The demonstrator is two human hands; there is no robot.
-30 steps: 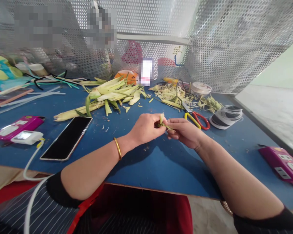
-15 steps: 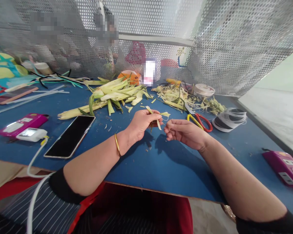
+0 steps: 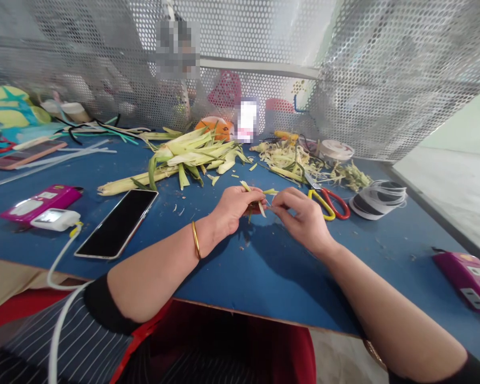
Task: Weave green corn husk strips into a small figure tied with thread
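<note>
My left hand (image 3: 242,207), a gold bangle on its wrist, is closed on folded pale green husk strips (image 3: 262,208) just above the blue table (image 3: 232,277). One strip end points right, another hangs down past the fingertips. Close on the right, my right hand (image 3: 300,216) has thumb and forefinger pinched together beside those strips. What the pinch holds, if anything, is too small to make out. Beyond the hands lies a heap of pale green corn husks (image 3: 200,152). Scissors (image 3: 330,204) with yellow and red handles rest behind my right hand.
A black-screened phone (image 3: 118,224) and a magenta power strip (image 3: 44,205) with a white plug lie left. Shredded husk (image 3: 288,157) is piled at the back, near a spool of white cord (image 3: 378,200). Another magenta power strip (image 3: 470,280) is far right. A perforated metal screen (image 3: 256,42) stands behind.
My right hand has turned and risen slightly, its fingers coming into a pinch close to the strips. My left hand still grips the husk strips, in nearly the same place.
</note>
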